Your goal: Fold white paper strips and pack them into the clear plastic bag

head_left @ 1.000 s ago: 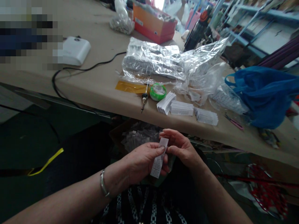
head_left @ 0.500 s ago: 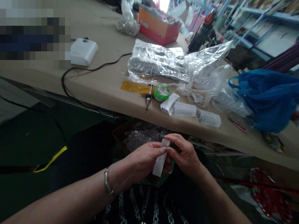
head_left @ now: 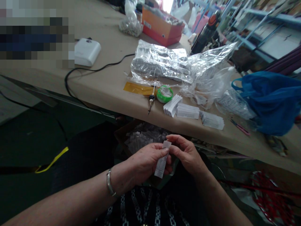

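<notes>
Left hand (head_left: 150, 158) has a white printed strip (head_left: 161, 167) pinched under its thumb, and the right hand (head_left: 187, 153) is loosely curled just right of the strip's far end, thumb and fingers only a little apart. Can't tell if those right fingertips actually touch the paper or have any hold on it.

So the strip sits right between the two hands, in front of the person's lap, near side of the surface (head_left: 113, 84). Long axis runs from near-left to far-right, steeper than it is sideways. Left is the one with the hold; right is nearer the far tip.

Just past the hands, below the surface edge, a carton (head_left: 119, 135) holds loose pale pieces (head_left: 141, 138). Up on the surface: three bunches of printed slips (head_left: 187, 111) in a row, a green round container (head_left: 164, 94) and a soldering-iron-looking tool (head_left: 151, 99) to their left.

As for writing, the strip and slips have rows of tiny print, way too small to read. Orange box (head_left: 162, 26) at the far side has a small pale label (head_left: 147, 25), also unreadable. No brand I can make out.
</notes>
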{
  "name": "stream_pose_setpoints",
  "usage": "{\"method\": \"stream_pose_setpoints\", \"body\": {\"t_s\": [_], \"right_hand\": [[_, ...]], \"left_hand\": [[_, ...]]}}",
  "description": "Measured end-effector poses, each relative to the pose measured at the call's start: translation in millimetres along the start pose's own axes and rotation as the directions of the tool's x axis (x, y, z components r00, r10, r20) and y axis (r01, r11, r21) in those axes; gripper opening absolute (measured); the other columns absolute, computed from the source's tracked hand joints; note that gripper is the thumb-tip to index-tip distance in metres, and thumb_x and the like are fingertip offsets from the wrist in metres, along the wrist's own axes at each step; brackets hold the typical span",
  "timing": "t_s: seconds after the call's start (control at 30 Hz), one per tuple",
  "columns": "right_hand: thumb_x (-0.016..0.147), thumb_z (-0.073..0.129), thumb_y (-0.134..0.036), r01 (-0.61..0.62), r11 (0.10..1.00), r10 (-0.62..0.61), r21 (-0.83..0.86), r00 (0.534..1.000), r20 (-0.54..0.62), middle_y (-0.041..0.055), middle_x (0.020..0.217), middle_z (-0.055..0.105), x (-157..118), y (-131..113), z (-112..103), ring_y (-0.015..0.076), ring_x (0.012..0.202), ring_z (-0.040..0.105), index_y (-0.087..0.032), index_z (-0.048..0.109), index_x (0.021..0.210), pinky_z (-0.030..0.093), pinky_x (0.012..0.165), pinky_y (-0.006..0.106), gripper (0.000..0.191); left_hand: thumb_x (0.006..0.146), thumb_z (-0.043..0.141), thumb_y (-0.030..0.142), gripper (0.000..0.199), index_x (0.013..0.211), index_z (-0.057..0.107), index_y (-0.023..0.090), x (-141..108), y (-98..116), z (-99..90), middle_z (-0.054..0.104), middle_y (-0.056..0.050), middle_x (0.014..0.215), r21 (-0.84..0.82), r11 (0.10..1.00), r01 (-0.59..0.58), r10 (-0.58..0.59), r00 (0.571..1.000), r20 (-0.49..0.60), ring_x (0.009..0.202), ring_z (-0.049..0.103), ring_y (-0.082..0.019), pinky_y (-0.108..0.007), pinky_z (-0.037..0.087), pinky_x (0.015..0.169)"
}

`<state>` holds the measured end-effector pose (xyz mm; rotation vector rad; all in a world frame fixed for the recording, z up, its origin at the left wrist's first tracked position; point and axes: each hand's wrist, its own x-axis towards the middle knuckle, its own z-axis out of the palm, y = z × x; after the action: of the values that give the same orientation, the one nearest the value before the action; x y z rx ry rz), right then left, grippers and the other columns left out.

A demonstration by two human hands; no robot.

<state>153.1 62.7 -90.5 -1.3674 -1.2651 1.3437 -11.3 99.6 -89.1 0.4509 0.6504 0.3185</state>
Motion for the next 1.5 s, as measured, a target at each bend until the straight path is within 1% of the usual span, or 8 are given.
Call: {"method": "stream_pose_setpoints", "body": {"t_s": [0.2,0.4,0.67,0.77,0.87,1.0,1.13,1.5], "right_hand": [[0.074,0.07,-0.038,-0.276,0.886,0.084,0.372,0.886,0.456,0.0035,0.087,0.066,11.6,3.1,-1.7,0.0114,0.059,0.06,-0.019,0.054,0.123,0.051,0.059,0.023,0.055],[0.061,0.079,-0.038,-0.23,0.865,0.024,0.446,0.906,0.422,0.0099,0.124,0.056,22.2,16.5,2.2,0.0235,0.101,0.059,-0.017,0.067,0.089,0.05,0.083,0.033,0.037],[0.064,0.078,-0.032,-0.251,0.84,0.051,0.482,0.919,0.391,0.0112,0.123,0.057,22.5,18.7,6.0,0.0256,0.109,0.057,-0.016,0.064,0.08,0.048,0.09,0.037,0.027],[0.068,0.074,-0.031,-0.26,0.835,0.06,0.485,0.919,0.389,0.0104,0.123,0.056,20.9,15.6,8.4,0.0216,0.095,0.063,-0.016,0.062,0.082,0.054,0.076,0.032,0.023],[0.072,0.069,-0.03,-0.284,0.833,0.068,0.475,0.904,0.422,0.0092,0.123,0.056,18.9,13.3,11.2,0.0118,0.062,0.064,-0.02,0.058,0.106,0.053,0.053,0.024,0.037],[0.074,0.069,-0.027,-0.09,0.914,0.044,0.396,0.991,0.124,0.0041,0.111,0.061,18.3,9.1,18.1,0.0114,0.072,0.062,-0.023,0.056,0.111,0.051,0.065,0.022,0.039],[0.076,0.069,-0.032,0.03,0.981,-0.001,0.192,0.988,-0.152,-0.0002,0.079,0.061,22.6,0.1,27.7,0.0114,0.071,0.057,-0.018,0.061,0.085,0.047,0.067,0.02,0.019],[0.079,0.064,-0.035,0.035,0.991,-0.017,0.133,0.991,-0.134,-0.0046,0.056,0.052,43.9,-7.8,43.9,0.0089,0.041,0.048,-0.017,0.057,0.076,0.041,0.041,0.02,0.019]], "left_hand": [[0.075,0.067,0.032,0.023,0.078,0.056,0.013,-4.4,2.3,2.7,0.056,0.0,0.061,0.029,0.999,0.019,-0.021,0.997,0.075,0.051,0.057,-0.012,-0.023,0.044,0.052],[0.076,0.063,0.029,0.018,0.075,0.054,0.014,-6.5,1.0,2.0,0.055,0.0,0.059,0.068,0.997,0.026,-0.032,0.996,0.089,0.047,0.054,-0.011,-0.024,0.043,0.051],[0.081,0.058,0.03,0.017,0.078,0.053,0.014,-4.6,-2.2,-3.9,0.057,-0.001,0.062,0.118,0.993,0.029,-0.037,0.997,0.068,0.048,0.056,-0.012,-0.025,0.044,0.052],[0.079,0.058,0.031,0.019,0.075,0.054,0.014,-4.6,-1.2,-3.1,0.057,-0.001,0.06,0.134,0.991,0.001,-0.008,0.999,0.049,0.047,0.054,-0.012,-0.024,0.043,0.05],[0.079,0.058,0.034,0.023,0.07,0.054,0.013,-4.1,-0.4,-4.7,0.056,-0.002,0.057,0.172,0.985,-0.025,0.018,0.999,0.041,0.045,0.052,-0.01,-0.022,0.039,0.047],[0.083,0.054,0.035,0.025,0.07,0.054,0.014,-3.2,1.3,-9.3,0.055,-0.002,0.058,0.206,0.973,-0.103,0.107,0.994,-0.007,0.049,0.052,-0.01,-0.021,0.039,0.049],[0.083,0.054,0.033,0.021,0.072,0.053,0.015,-2.8,3.8,-11.9,0.051,0.002,0.058,0.193,0.961,-0.196,0.216,0.972,-0.089,0.049,0.051,-0.009,-0.02,0.038,0.05],[0.082,0.051,0.033,0.022,0.07,0.053,0.014,-7.0,17.8,-7.9,0.048,0.002,0.053,0.326,0.874,-0.361,0.428,0.889,-0.163,0.049,0.042,-0.009,-0.02,0.033,0.048]]}}
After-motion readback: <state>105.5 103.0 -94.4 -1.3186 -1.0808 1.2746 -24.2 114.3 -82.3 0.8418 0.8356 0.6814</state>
